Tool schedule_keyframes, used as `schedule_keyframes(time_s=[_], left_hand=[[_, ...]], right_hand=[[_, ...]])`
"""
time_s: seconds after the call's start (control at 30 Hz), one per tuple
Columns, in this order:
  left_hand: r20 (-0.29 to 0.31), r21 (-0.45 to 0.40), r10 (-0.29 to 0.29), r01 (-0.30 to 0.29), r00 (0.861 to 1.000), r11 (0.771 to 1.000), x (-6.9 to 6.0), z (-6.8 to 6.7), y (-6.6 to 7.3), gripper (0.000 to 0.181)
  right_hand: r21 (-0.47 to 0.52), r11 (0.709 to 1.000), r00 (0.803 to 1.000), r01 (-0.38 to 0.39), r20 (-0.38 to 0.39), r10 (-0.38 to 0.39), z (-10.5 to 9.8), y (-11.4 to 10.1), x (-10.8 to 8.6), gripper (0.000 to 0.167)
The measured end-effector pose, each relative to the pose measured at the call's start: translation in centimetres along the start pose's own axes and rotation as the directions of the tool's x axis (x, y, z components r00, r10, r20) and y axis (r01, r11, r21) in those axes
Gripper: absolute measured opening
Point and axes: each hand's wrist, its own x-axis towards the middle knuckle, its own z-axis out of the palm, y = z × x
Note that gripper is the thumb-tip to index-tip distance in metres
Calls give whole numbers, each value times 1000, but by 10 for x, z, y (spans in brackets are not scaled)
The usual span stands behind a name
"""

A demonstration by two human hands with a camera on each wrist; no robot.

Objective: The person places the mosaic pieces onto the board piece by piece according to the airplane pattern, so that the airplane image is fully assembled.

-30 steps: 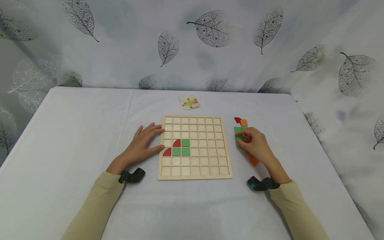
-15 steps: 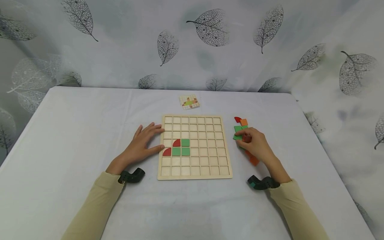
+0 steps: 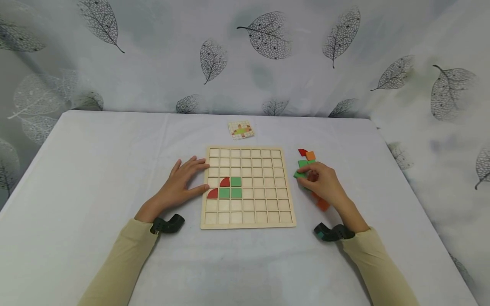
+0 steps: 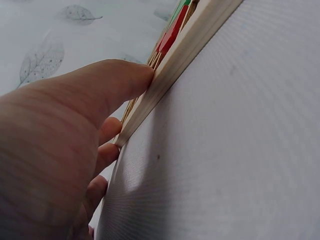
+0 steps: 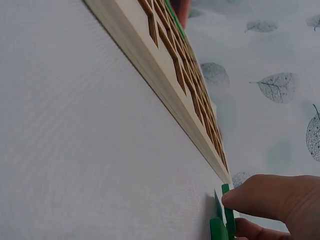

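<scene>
A wooden grid board (image 3: pixel 249 226) lies on the table. Set in its left part are red quarter-round tiles (image 3: pixel 212 194) and green square tiles (image 3: pixel 236 193). My left hand (image 3: pixel 179 185) has its fingers spread against the board's left edge; in the left wrist view the thumb (image 4: pixel 127 80) touches the rim. Right of the board, my right hand (image 3: pixel 323 182) pinches a green square tile (image 3: pixel 300 174) between thumb and fingers. The right wrist view shows this held tile (image 5: pixel 228 210) tilted on edge, beside another green tile (image 5: pixel 216 229). The right hand partly hides the loose tiles beneath it.
Loose tiles lie in a line right of the board: a red quarter-round (image 3: pixel 302 152), an orange square (image 3: pixel 310 155), green squares (image 3: pixel 303 163) and more orange ones (image 3: pixel 323 205). A small pattern card (image 3: pixel 241 130) lies behind the board. White cloth covers the table (image 3: pixel 115 161).
My right hand has shifted slightly left, drawing the green square tile a little away from the other loose tiles. My left hand stays at the board's edge.
</scene>
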Motion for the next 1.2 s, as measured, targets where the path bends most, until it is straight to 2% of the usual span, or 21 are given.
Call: schedule_keyframes(time_s=[0.6, 1.03, 1.2], left_hand=[[1, 3, 2, -2, 1000, 1000, -1, -1, 0, 60], [0, 2, -7, 7, 1000, 1000, 0, 0, 0, 60], [-2, -1, -8, 8, 1000, 1000, 0, 0, 0, 60]], right_hand=[[37, 999, 999, 38, 15, -38, 2, -17, -1, 19], [107, 993, 995, 43, 81, -52, 6, -31, -3, 19], [135, 988, 992, 81, 84, -93, 9, -35, -4, 18]])
